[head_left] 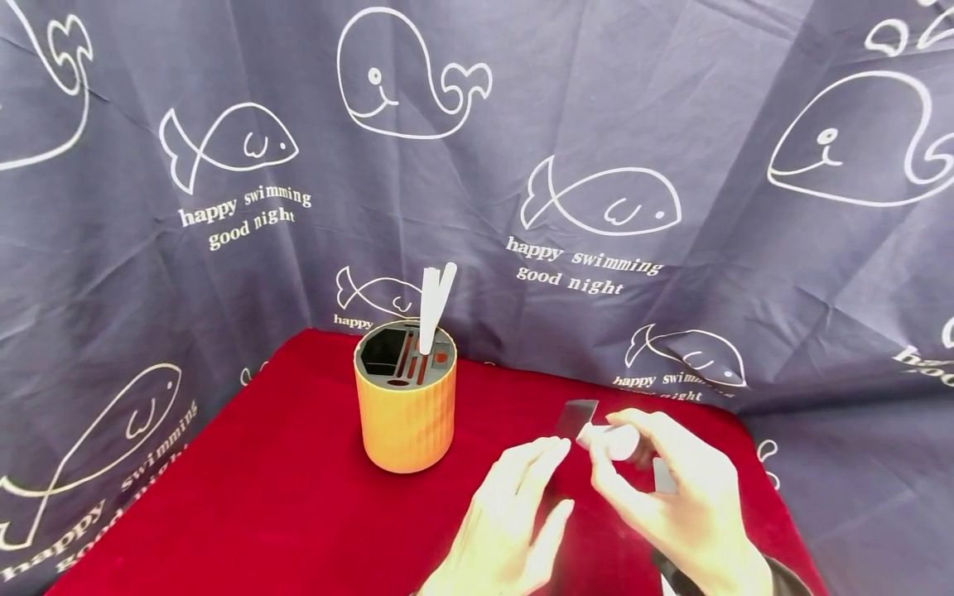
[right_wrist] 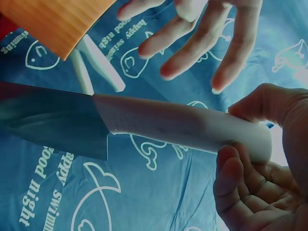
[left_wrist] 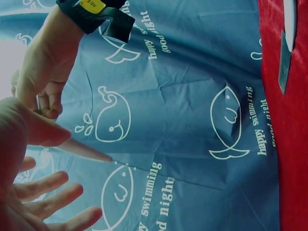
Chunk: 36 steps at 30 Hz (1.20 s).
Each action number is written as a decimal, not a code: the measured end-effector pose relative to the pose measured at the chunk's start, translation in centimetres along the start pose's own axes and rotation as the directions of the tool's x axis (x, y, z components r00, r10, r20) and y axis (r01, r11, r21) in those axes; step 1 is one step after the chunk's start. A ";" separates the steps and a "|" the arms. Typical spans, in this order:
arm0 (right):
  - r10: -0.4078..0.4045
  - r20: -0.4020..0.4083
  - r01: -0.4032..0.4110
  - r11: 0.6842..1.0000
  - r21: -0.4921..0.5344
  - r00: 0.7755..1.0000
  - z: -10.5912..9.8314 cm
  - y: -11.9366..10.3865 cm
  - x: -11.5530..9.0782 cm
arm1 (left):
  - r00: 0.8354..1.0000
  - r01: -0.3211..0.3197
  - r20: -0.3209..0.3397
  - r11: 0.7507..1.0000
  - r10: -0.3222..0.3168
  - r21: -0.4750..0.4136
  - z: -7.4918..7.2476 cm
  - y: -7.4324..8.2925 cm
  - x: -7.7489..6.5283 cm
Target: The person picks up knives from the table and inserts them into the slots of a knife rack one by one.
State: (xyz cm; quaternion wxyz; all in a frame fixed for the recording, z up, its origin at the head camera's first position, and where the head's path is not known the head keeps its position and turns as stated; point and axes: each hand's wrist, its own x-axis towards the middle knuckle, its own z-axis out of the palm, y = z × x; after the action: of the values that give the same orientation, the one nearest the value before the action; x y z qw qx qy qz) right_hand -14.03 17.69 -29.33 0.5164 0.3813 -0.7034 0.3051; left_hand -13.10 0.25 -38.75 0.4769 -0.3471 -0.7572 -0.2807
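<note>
My right hand [head_left: 681, 480] pinches the white handle [right_wrist: 168, 120] of a kitchen knife between thumb and fingers, near the handle's end. The knife's broad blade [right_wrist: 57, 120] points away to the left in the right wrist view. Close by on the left, my left hand [head_left: 507, 513] hovers with fingers extended, apart from the knife and holding nothing. A round orange-yellow knife block [head_left: 406, 422] with a dark slotted top stands left of both hands. Two white handles [head_left: 435, 306] stick up from its slots. Another knife [left_wrist: 285, 57] with a white handle lies on the red cloth, partly hidden by my right arm in the head view.
Red cloth [head_left: 283, 488] covers the table. A grey-blue curtain [head_left: 477, 199] printed with white fish and whales hangs behind and at both sides, close to the table edges. A dark band with a yellow label [left_wrist: 91, 6] is on the right wrist.
</note>
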 end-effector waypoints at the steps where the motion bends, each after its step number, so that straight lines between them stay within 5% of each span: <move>1: -0.010 0.002 0.010 1.000 0.004 1.000 0.0 -0.1 0.0 | 1.000 0.003 0.004 1.000 -0.003 -0.008 0.0 0.1 0.0; 11: -0.092 0.018 0.091 0.994 0.067 0.996 0.2 -0.7 0.0 | 0.999 0.033 0.044 0.997 -0.029 -0.073 -0.4 0.7 0.5; 36: -0.107 0.040 0.103 0.991 0.091 0.994 0.3 -1.3 -0.3 | 0.999 0.039 0.020 0.998 -0.038 -0.042 -0.3 0.8 0.3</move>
State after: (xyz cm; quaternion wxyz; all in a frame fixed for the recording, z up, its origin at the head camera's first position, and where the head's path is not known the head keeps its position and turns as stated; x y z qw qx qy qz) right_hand -12.98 16.83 -29.64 0.4985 0.4469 -0.6796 0.3000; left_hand -12.44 0.57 -38.34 0.4568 -0.3451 -0.7620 -0.3025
